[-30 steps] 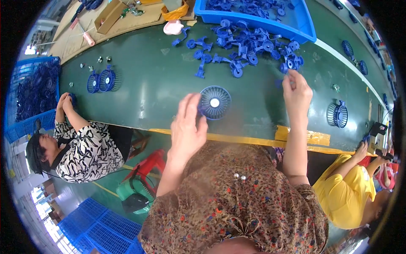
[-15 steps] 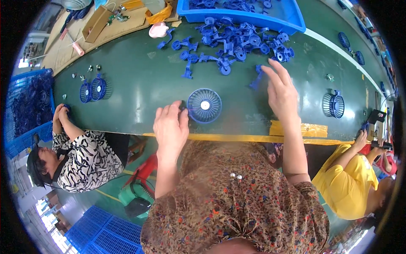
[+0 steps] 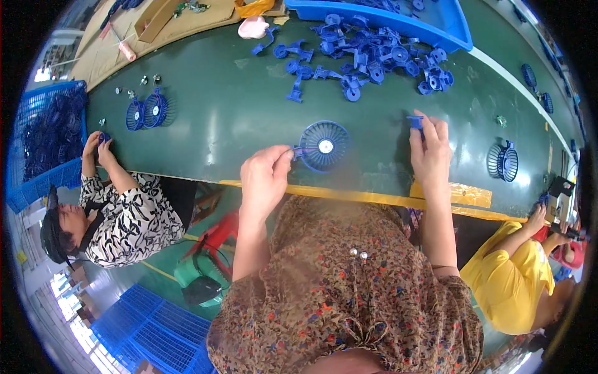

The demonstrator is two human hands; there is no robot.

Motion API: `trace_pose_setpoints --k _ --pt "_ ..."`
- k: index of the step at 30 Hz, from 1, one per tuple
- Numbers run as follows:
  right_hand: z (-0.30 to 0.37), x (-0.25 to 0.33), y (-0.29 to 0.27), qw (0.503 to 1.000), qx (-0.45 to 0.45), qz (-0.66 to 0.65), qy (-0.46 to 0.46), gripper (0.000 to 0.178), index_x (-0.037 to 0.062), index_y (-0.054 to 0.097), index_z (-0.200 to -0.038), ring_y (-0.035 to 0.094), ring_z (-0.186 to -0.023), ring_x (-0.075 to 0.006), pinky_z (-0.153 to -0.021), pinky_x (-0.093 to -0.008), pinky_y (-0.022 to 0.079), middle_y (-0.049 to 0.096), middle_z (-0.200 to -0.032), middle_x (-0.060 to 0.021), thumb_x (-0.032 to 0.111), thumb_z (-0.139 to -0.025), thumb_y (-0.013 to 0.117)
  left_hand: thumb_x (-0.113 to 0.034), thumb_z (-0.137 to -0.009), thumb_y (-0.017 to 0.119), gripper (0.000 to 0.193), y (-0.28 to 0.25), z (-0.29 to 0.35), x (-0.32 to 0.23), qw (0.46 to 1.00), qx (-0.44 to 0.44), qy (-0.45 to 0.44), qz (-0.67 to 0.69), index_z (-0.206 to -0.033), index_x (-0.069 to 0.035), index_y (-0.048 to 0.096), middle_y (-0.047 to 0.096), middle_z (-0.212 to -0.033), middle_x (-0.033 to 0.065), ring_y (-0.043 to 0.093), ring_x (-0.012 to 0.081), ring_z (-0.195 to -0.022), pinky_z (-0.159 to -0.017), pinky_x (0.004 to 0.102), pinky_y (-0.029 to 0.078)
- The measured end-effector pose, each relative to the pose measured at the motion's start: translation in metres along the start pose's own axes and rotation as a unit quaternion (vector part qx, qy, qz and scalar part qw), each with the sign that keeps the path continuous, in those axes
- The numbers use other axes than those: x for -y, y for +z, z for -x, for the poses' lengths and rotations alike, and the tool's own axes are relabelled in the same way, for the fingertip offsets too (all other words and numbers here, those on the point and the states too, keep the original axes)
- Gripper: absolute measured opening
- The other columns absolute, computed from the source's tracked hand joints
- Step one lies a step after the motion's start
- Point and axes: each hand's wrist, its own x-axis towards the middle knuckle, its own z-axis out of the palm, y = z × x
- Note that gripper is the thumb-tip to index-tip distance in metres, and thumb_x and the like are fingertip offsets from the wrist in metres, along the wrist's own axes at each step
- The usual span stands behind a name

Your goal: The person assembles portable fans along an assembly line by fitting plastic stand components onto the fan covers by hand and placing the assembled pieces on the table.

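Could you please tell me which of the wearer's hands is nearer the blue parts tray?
Right. The right hand holds a small blue part below the tray in the picture; the left hand is farther, lower and leftward, at the stem of the blue fan cage.

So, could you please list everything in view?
table: one, green, centre
fan cage: one, blue, table's near side
held part: one, blue, right of centre
loose brackets: many, blue, piled behind
tray: one, blue, behind brackets
other fan cages: several, blue, left and right
dish-like thing: one, pink, left of brackets
crates: several, blue, far left, lower left
tape: several strips, yellow, table's near edge
other people: at least two, patterned and yellow tops, either side
left hand: one, bare, at fan cage
right hand: one, bare, holding part
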Motion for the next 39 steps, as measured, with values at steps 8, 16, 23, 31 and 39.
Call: trace_pose_setpoints --k 8,16,23,31,39 --pt "0.001 -0.007 0.000 0.991 -0.079 0.079 -0.070 0.029 0.0064 0.070 -0.120 0.066 -0.094 -0.0349 -0.078 -0.0435 0.055 0.062 -0.108 -0.0165 0.009 -0.092 0.071 -0.010 -0.098 0.068 0.017 0.005 -0.002 -0.007 0.992 0.048 -0.053 0.105 -0.109 0.001 0.074 0.069 -0.075 0.0058 0.063 0.0093 -0.067 -0.063 0.0267 0.050" --pt "0.008 0.049 -0.006 0.999 0.044 -0.012 -0.012 0.035 0.0049 0.071 -0.114 0.068 -0.076 -0.0323 -0.067 -0.0419 0.057 0.065 -0.097 -0.0154 0.019 -0.084 0.081 -0.013 -0.099 0.068 0.016 0.007 0.003 -0.009 0.994 0.049 -0.038 0.086 -0.106 0.000 0.075 0.067 -0.071 0.0035 0.062 0.0089 -0.065 -0.060 0.0272 0.048" --pt "0.035 0.086 0.040 0.973 0.045 -0.022 -0.227 0.032 0.0047 0.066 -0.105 0.067 -0.086 -0.0280 -0.067 -0.0378 0.057 0.057 -0.096 -0.0096 0.015 -0.078 0.081 -0.011 -0.094 0.072 0.010 0.016 0.006 -0.012 0.997 0.001 0.072 0.012 -0.097 -0.002 0.073 0.067 -0.072 0.0084 0.063 0.0178 -0.064 -0.060 0.0311 0.048" --pt "0.038 0.084 0.048 0.975 0.030 -0.008 -0.218 0.032 0.0026 0.065 -0.105 0.066 -0.088 -0.0280 -0.069 -0.0381 0.058 0.056 -0.096 -0.0103 0.011 -0.078 0.080 -0.006 -0.088 0.075 0.007 0.017 0.010 -0.010 0.974 -0.074 0.198 -0.077 -0.093 -0.003 0.071 0.069 -0.078 0.0111 0.065 0.0282 -0.070 -0.064 0.0362 0.051" --pt "0.029 0.076 0.037 0.959 0.093 -0.041 -0.263 0.028 0.0029 0.068 -0.102 0.067 -0.088 -0.0300 -0.070 -0.0398 0.058 0.059 -0.097 -0.0107 0.010 -0.077 0.079 -0.011 -0.096 0.066 0.008 0.018 0.011 -0.006 0.995 0.002 0.102 -0.015 -0.100 -0.005 0.070 0.068 -0.078 0.0127 0.067 0.0293 -0.071 -0.065 0.0385 0.051"
